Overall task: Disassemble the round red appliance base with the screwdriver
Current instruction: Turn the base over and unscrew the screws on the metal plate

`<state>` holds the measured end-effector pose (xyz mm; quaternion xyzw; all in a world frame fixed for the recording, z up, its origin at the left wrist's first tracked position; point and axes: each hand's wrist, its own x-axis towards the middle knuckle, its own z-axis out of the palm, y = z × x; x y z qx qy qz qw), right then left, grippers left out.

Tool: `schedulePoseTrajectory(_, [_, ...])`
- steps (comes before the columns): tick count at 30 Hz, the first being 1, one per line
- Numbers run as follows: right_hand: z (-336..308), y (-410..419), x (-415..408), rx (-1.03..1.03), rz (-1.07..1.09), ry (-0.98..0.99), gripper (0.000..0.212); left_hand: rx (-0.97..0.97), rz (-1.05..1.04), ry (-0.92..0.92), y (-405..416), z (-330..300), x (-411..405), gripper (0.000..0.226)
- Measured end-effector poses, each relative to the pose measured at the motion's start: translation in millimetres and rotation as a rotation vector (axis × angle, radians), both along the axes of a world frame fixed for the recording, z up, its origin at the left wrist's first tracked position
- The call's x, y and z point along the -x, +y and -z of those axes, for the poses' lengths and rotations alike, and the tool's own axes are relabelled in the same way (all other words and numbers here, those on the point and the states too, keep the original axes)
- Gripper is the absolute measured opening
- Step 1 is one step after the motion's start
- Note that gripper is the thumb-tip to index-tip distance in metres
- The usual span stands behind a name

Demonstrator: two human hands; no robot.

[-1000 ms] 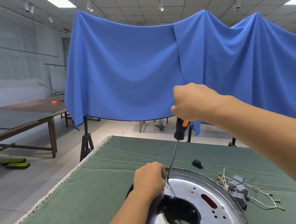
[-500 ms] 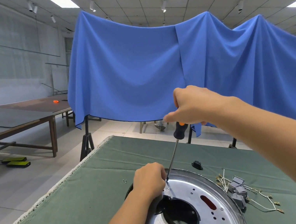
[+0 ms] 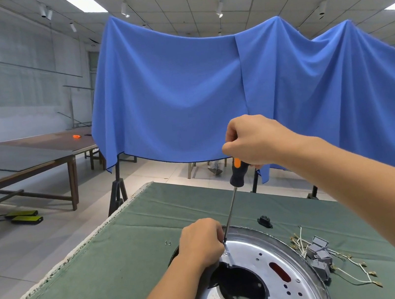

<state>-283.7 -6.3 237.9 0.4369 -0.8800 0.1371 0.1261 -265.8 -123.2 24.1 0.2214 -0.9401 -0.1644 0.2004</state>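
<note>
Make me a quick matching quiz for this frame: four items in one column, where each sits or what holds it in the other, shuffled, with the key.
Items
1. screwdriver
2. two loose screws
3. grey connector blocks with wires
4. small black part

Places
A. on the green cloth, right of the metal plate
B. on the cloth, left of the left hand
C. gripped by the right hand
D. on the cloth, just beyond the plate's far rim

Pairs: 1-C, 2-B, 3-A, 4-D
</note>
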Motion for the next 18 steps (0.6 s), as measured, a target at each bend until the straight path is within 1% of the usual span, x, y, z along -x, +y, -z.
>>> schedulePoseTrajectory(3, [-2,2,-3,-0.038,-0.043,-0.039,0.011,0.001,0.002,0.001,-1,0,0,0.027])
schedulePoseTrajectory(4, [-1,2,-3,-0.042,-0.032,-0.022,0.011,0.000,0.001,0.003,-1,0,0,0.027])
schedulePoseTrajectory(6, [1,1,-1,-0.033,0.004,0.048,0.020,0.000,0.000,0.005,-1,0,0,0.027])
schedulePoseTrajectory(8, [3,0,2,-0.015,0.004,0.079,0.019,-0.002,0.000,0.008,0,0,0,0.028])
schedulePoseTrajectory(11, [1,3,4,-0.012,-0.014,-0.008,0.013,-0.005,0.004,0.015,0,1,1,0.029])
schedulePoseTrajectory(13, [0,5,4,-0.056,-0.016,-0.018,0.020,-0.002,-0.001,0.018,0,0,1,0.028])
schedulePoseTrajectory(15, [1,6,6,-0.098,0.014,0.064,0.028,-0.003,-0.005,0.022,-1,1,1,0.028])
schedulePoseTrajectory(18, [5,7,9,-0.055,0.059,0.137,0.033,0.001,-0.007,0.022,0,1,1,0.028])
